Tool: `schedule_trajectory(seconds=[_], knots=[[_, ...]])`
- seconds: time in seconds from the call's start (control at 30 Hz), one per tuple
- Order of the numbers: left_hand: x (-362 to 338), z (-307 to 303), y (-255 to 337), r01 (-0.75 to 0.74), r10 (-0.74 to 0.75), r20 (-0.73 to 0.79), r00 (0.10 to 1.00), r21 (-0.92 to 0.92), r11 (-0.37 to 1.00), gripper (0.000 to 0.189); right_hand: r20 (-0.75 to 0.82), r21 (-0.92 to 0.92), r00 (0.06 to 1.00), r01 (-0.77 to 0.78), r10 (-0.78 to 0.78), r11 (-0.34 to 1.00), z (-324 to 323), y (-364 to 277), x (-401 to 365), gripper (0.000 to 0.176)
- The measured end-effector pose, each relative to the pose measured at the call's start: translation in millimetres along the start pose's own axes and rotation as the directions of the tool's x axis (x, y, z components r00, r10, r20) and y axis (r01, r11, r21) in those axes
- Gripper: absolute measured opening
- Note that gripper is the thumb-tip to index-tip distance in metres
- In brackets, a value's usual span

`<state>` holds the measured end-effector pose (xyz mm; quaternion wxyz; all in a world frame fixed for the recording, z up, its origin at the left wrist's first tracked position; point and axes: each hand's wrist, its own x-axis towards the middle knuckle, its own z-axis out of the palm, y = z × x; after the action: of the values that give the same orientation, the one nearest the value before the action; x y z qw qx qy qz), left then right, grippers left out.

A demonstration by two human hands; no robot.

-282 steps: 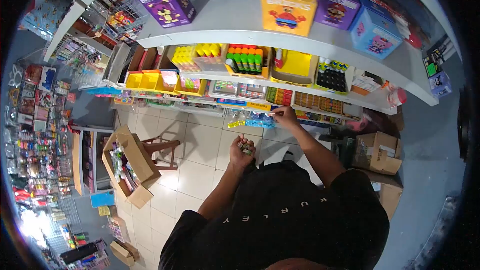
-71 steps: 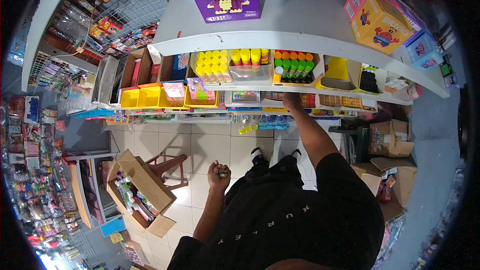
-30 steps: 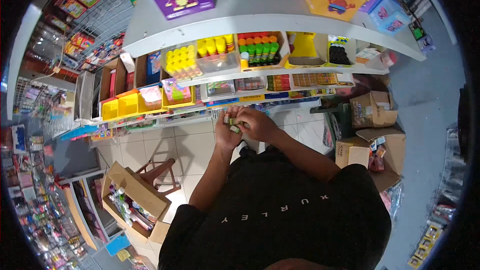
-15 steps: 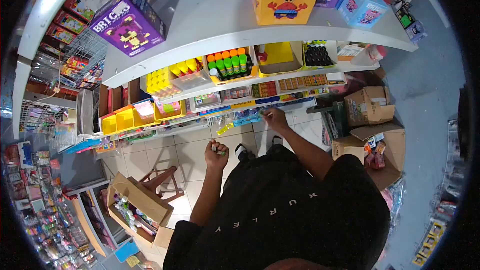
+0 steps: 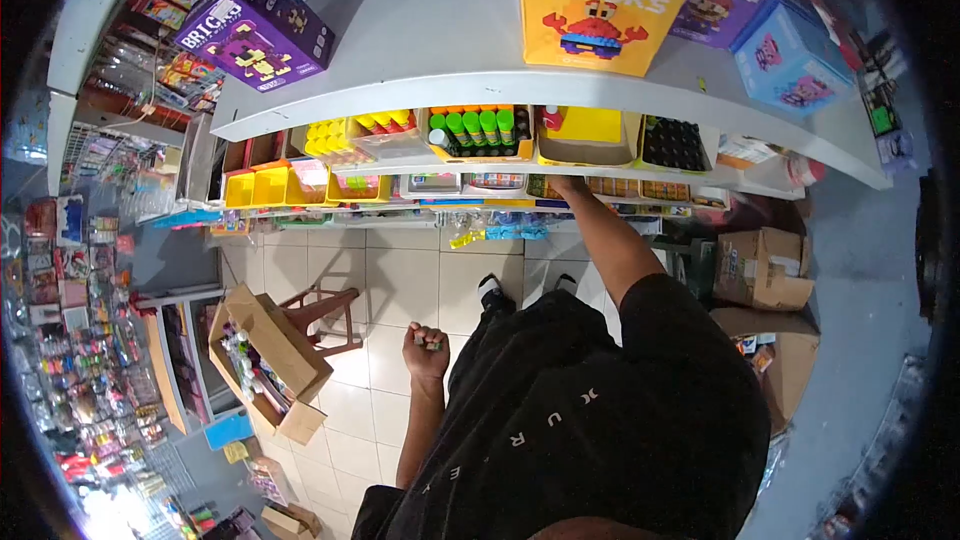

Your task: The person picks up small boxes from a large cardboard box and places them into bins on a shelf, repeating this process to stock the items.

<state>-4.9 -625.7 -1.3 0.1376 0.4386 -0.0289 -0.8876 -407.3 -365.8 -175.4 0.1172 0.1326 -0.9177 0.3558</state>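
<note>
The left hand (image 5: 426, 350) was closed, fingers curled around a few small items (image 5: 431, 345), some of them green, and was held above the tiled floor (image 5: 400, 280), well apart from the shelves. The right hand (image 5: 568, 184) reached into the lower shelf, at the rows of small packaged pieces (image 5: 612, 187); its fingers were hidden under the shelf edge above, so whether they gripped anything could not be told. Just above that hand stood an open yellow-lined box (image 5: 585, 140), between green-capped tubes (image 5: 480, 127) on its left and black-capped bottles (image 5: 673, 143) on its right. Yellow bins (image 5: 256, 189) sat farther left, and blue packs (image 5: 515, 233) hung below the shelves. Boxes marked BRICKS, one yellow (image 5: 598, 15) and one purple (image 5: 258, 35), stood on the top shelf (image 5: 420, 30). An open carton (image 5: 290, 345) with mixed goods lay beside a brown stool (image 5: 335, 318).
</note>
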Motion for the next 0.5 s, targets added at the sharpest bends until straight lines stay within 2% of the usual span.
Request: schedule_trajectory(seconds=[0.03,0.17,0.33,0.43,0.5], knots=[[-1.9,-5.6,-0.4,0.007,-0.008,-0.041,0.999,-0.031,0.999,0.027,0.006,-0.013,1.0,0.021,-0.021,1.0,-1.7,-0.4,0.7,0.041],[-4.7,-16.9,-9.8,-0.035,0.033,-0.036,0.999,-0.059,0.998,0.026,0.022,-0.033,0.998,0.068,-0.067,0.997,-4.3,0.2,3.6,0.041],[-4.0,0.4,-23.6,-0.038,0.034,-0.055,0.998,-0.074,0.997,0.026,0.016,-0.044,0.995,0.1,-0.099,0.994,-4.9,-0.7,4.3,0.042],[1.4,2.9,-24.8,-0.006,0.01,0.064,0.998,-0.059,0.998,0.023,-0.005,-0.045,0.994,0.112,-0.112,0.993,-2.3,-2.0,6.5,0.042],[3.8,6.0,-24.6,-0.007,0.008,0.03,1.0,-0.038,0.999,0.024,-0.019,-0.046,0.992,0.122,-0.123,0.991,0.1,-2.6,5.9,0.042]])
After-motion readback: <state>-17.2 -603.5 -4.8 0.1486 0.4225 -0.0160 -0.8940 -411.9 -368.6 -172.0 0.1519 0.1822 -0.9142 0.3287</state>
